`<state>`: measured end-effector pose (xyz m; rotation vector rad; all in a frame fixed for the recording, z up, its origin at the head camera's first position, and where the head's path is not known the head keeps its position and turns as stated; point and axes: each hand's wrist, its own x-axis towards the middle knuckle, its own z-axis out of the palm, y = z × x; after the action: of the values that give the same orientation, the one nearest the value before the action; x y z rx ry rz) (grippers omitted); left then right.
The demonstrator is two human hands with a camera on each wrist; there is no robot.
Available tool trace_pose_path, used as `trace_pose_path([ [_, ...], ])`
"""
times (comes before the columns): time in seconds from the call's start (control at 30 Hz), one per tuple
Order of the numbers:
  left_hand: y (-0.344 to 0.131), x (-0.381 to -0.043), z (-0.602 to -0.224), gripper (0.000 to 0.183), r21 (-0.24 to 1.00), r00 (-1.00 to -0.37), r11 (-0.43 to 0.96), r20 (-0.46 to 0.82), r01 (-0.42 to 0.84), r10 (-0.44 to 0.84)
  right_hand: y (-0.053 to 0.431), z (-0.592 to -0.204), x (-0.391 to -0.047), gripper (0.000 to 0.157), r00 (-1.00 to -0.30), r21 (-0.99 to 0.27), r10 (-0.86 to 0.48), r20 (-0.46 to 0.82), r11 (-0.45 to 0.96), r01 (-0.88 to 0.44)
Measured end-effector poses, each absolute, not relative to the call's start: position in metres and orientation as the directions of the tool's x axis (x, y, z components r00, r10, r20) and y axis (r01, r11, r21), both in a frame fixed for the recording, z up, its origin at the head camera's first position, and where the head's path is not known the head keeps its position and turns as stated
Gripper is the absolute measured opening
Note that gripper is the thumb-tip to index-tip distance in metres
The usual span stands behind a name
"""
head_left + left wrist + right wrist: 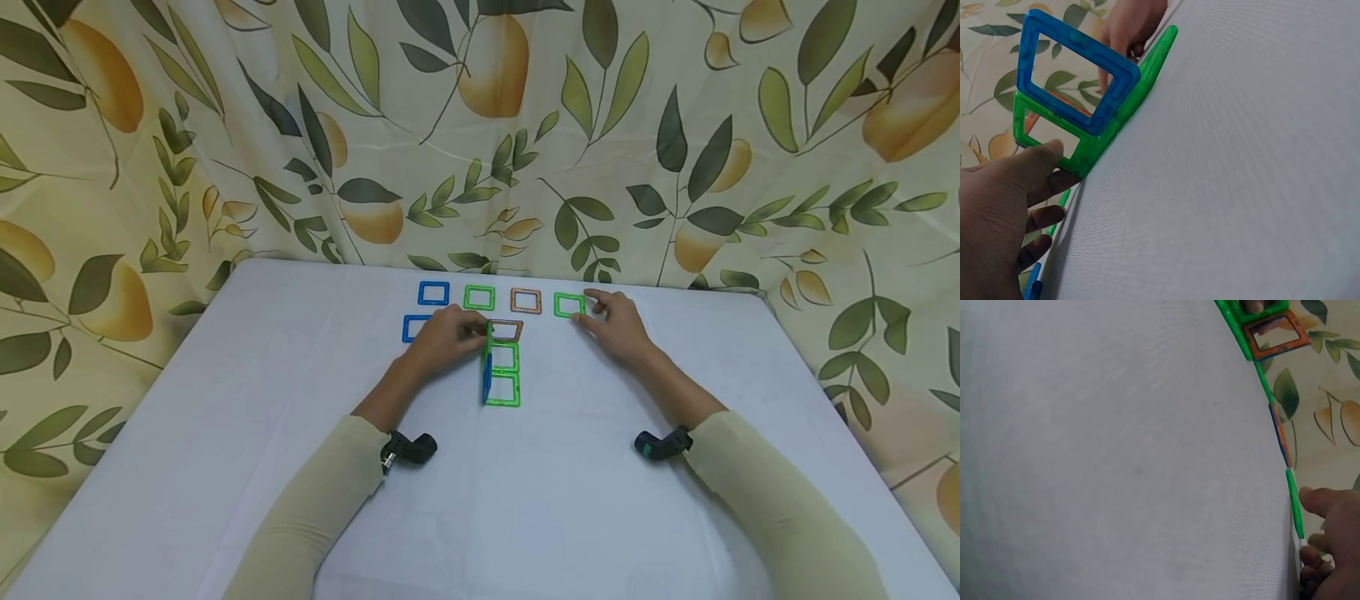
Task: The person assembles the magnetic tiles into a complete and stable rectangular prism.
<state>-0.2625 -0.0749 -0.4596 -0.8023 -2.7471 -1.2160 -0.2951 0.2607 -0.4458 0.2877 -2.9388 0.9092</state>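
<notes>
My left hand (448, 335) pinches an upright green magnetic tile (1047, 112) between thumb and fingers. An upright blue magnetic tile (1075, 72) stands beside it, along the left edge of two flat green tiles (517, 389). At the far end of this build is an orange tile (1277, 335), standing tilted in the right wrist view. My right hand (618, 323) has its thumb and index finger at the right-hand corners of a green square tile (570, 295), pinching it. That tile lies flat, rightmost in the back row.
A blue tile (433, 303), a green tile (479, 308) and an orange tile (526, 312) lie in the back row. Another blue tile (408, 328) is partly hidden by my left hand. The white table (570, 500) ends at a patterned curtain (465, 167).
</notes>
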Motion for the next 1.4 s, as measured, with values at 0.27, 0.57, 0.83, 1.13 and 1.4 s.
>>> trace_pose_path([
  [0.27, -0.076, -0.265, -0.462, 0.021, 0.676, -0.864, 0.563, 0.234, 0.475, 0.447, 0.261, -0.446, -0.299, 0.056, -0.981, -0.514, -0.171, 0.092, 0.836, -0.194],
  [0.57, -0.076, -0.264, -0.460, 0.021, 0.680, -0.859, 0.554, 0.234, 0.479, 0.455, 0.261, -0.446, -0.298, 0.055, -0.990, -0.573, -0.130, 0.051, 0.808, -0.135],
  [0.83, -0.075, -0.262, -0.457, 0.021, 0.677, -0.860, 0.558, 0.237, 0.480, 0.452, 0.262, -0.444, -0.294, 0.059, -0.997, -0.700, -0.078, 0.015, 0.711, -0.066],
  [1.13, -0.076, -0.264, -0.462, 0.022, 0.678, -0.862, 0.563, 0.226, 0.473, 0.453, 0.262, -0.443, -0.289, 0.061, -0.996, -0.775, -0.079, 0.031, 0.627, -0.074],
  [1.4, -0.076, -0.264, -0.461, 0.022, 0.677, -0.864, 0.566, 0.227, 0.471, 0.449, 0.266, -0.439, -0.288, 0.057, -0.994, -0.790, -0.107, 0.025, 0.607, -0.085],
])
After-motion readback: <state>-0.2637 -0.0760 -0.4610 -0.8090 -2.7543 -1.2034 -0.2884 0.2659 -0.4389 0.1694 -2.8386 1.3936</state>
